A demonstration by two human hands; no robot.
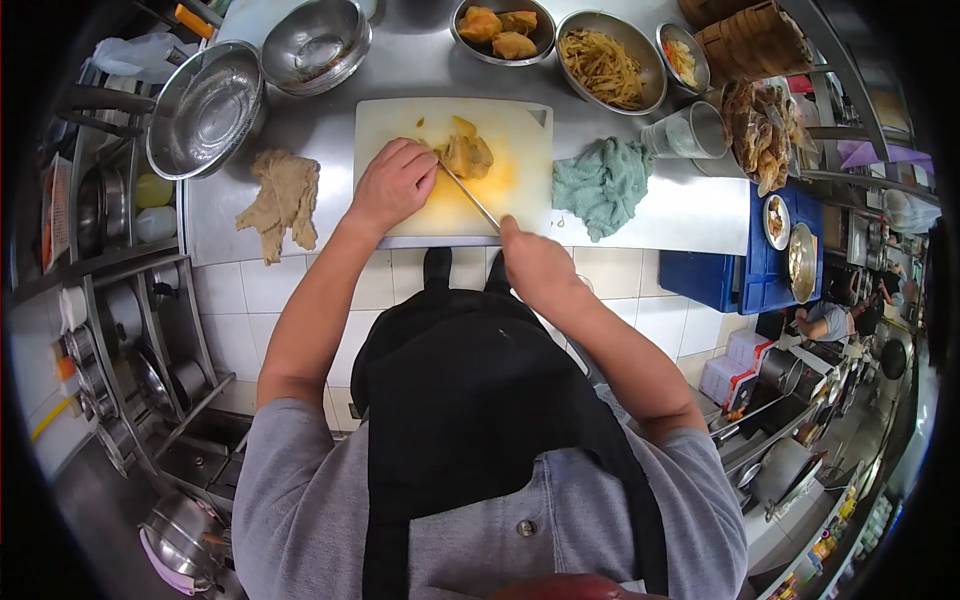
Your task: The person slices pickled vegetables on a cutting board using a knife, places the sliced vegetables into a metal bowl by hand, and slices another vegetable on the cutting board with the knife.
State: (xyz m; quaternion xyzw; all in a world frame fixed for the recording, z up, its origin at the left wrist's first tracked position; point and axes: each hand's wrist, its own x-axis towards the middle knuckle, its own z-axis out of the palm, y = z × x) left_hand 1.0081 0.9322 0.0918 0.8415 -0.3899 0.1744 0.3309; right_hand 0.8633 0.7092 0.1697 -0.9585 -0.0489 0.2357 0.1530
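Note:
On a white cutting board (385, 120) lies a small heap of yellow-brown food pieces (468, 155), their exact kind unclear. My right hand (540, 265) is wrapped round the handle of a knife (468, 194) at the board's front edge. Its blade slants up and left, the tip at the left side of the heap. Beside that tip, my left hand (398, 185) rests on the board with its fingers curled together. Whatever those fingers hold, if anything, is hidden. Yellow stains mark the board around the pieces.
Left of the board lie a brown cloth (280, 200), a strainer (207, 110) and stacked metal bowls (316, 45). A green cloth (605, 185) and a clear container (688, 132) stand right. Behind are bowls of orange-brown chunks (502, 32) and shredded food (605, 65).

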